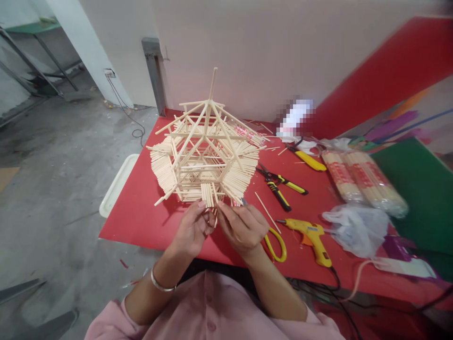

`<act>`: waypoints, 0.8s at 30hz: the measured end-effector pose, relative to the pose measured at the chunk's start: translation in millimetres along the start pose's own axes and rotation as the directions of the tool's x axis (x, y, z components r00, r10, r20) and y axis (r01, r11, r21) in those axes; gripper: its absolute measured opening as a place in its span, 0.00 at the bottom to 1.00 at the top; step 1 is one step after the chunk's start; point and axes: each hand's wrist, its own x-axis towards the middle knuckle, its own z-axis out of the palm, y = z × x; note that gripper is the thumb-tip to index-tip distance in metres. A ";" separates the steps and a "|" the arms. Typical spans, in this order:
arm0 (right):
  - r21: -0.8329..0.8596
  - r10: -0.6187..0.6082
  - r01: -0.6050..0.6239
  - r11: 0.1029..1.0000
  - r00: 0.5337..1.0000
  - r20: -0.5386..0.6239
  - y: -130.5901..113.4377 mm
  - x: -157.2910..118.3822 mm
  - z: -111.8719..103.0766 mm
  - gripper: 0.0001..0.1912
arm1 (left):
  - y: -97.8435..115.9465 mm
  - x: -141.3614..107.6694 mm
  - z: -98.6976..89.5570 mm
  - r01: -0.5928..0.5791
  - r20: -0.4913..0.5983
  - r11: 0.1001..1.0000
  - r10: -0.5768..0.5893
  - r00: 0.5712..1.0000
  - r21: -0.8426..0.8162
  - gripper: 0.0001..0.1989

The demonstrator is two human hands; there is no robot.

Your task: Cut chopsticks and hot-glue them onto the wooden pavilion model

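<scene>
A pavilion-like model of thin wooden sticks (pixel 203 156) stands on the red table, with an open roof frame and slatted panels fanning out at its sides. At its front edge, my left hand (pixel 193 226) has its fingers curled around the lower ends of a short row of sticks (pixel 207 194). Close beside it, my right hand (pixel 244 227) pinches a thin stick (pixel 215 192) at the right side of that row. The fingertips hide the lower ends of the sticks.
Right of the model lie pliers (pixel 279 189), a yellow-handled cutter (pixel 309 160), yellow scissors (pixel 278 248) and a glue gun (pixel 309 236) with its cord. Beyond are wrapped stick bundles (pixel 364 182) and a plastic bag (pixel 357 229). A white tray (pixel 116 186) sits at the table's left.
</scene>
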 end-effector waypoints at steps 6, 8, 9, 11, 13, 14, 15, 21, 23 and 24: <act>0.074 0.042 -0.040 0.996 0.999 -0.014 1.0 -2.3 3.1 0.19 | 1.5 -0.5 0.8 -0.020 -0.020 1.000 0.020 1.000 0.002 0.21; 0.098 0.056 -0.055 0.994 0.998 -0.007 1.2 -2.5 3.5 0.19 | 1.6 -0.7 1.4 -0.018 -0.024 1.000 0.018 1.000 -0.001 0.21; 0.105 0.063 -0.062 0.993 0.998 -0.008 1.2 -2.4 3.6 0.19 | 1.6 -0.6 1.6 -0.017 -0.027 1.000 0.017 0.999 -0.003 0.21; 0.110 0.070 -0.068 0.992 0.997 -0.015 1.0 -2.1 4.1 0.19 | 1.4 -0.3 1.8 -0.017 -0.031 1.000 0.017 0.999 -0.006 0.20; 0.113 0.068 -0.065 0.992 0.997 -0.026 0.6 -2.0 4.9 0.20 | 1.3 0.3 1.7 -0.022 -0.027 1.000 0.022 0.999 -0.003 0.20; 0.118 0.066 -0.063 0.991 0.997 -0.028 0.5 -2.2 5.4 0.20 | 1.3 0.5 1.6 -0.026 -0.020 1.000 0.026 0.999 0.000 0.20; 0.124 0.065 -0.061 0.990 0.997 -0.030 0.4 -2.5 5.8 0.20 | 1.3 0.7 1.7 -0.030 -0.012 1.000 0.030 0.999 0.003 0.20; 0.154 0.071 -0.066 0.986 0.997 -0.025 0.4 -3.5 5.9 0.21 | 1.6 1.1 4.0 -0.050 0.000 0.999 0.050 0.999 0.011 0.19; 0.177 0.078 -0.075 0.981 0.997 -0.009 0.3 -2.2 4.9 0.20 | 1.7 1.3 4.5 -0.049 0.000 0.999 0.049 0.999 0.011 0.18; 0.189 0.084 -0.082 0.979 0.996 0.000 0.3 -1.4 4.4 0.20 | 1.7 1.5 4.5 -0.049 0.001 0.999 0.049 0.999 0.011 0.18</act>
